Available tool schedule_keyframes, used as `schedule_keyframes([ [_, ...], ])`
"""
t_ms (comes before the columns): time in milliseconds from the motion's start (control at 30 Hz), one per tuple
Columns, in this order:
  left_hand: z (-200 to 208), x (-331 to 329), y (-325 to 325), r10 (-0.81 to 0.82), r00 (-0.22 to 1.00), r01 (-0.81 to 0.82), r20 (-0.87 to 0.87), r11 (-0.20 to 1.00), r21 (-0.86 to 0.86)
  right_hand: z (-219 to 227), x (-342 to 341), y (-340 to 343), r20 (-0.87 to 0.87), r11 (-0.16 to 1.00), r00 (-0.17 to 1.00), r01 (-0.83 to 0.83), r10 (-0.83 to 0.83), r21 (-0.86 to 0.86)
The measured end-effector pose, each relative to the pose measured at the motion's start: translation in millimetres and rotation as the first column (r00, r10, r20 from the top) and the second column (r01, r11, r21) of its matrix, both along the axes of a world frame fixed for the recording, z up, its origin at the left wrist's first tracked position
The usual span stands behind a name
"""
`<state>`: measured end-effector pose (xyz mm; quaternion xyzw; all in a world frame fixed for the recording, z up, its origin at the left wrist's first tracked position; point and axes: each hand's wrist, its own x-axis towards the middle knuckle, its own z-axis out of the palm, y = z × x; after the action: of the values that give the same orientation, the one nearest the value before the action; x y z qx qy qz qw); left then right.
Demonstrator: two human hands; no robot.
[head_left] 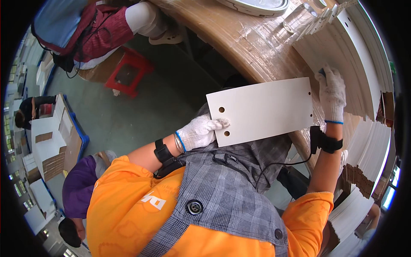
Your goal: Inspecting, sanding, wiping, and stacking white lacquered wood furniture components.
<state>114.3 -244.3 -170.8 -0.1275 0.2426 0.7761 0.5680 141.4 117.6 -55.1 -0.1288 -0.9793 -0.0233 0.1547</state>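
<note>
My left hand, in a white knit glove, grips the left end of a flat white panel, thumb on top beside two larger round holes. Two smaller holes show at the panel's far right end. The panel lies tilted above my lap and overlaps the table's edge. Off the panel's right end, my right hand, gloved too, is closed above the table. A small dark bluish piece pokes out at its fingertips; its kind is too hidden to tell.
Stacked white panels line the table's right side, with more piles nearer me. A wooden table bears a round white lid and a clear cup. A red stool and co-workers are at left. A black cable hangs from my right wrist.
</note>
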Motion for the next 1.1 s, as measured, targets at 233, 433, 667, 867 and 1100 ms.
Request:
schedule_keyframes([
  [233,22,-16,-2,0.015,0.991,-0.003,-0.130,0.996,0.092,14,9,-47,-0.136,0.934,0.968,-0.239,0.209,-0.265],
  [433,23,-25,4,0.020,0.990,-0.005,-0.139,0.994,0.105,13,26,-101,-0.187,0.727,0.950,-0.312,0.251,-0.612],
  [667,50,-45,15,0.003,0.924,0.039,-0.383,0.994,0.101,25,47,-142,-0.208,-0.021,0.973,-0.211,-0.098,-0.977],
  [867,79,-49,7,0.098,0.884,-0.050,-0.456,0.992,0.116,26,58,-132,-0.212,-0.650,0.946,-0.324,-0.247,-0.687],
  [1100,97,-48,6,0.149,0.867,-0.113,-0.476,0.988,0.103,40,66,-136,-0.251,-0.748,0.908,-0.419,-0.335,-0.515],
])
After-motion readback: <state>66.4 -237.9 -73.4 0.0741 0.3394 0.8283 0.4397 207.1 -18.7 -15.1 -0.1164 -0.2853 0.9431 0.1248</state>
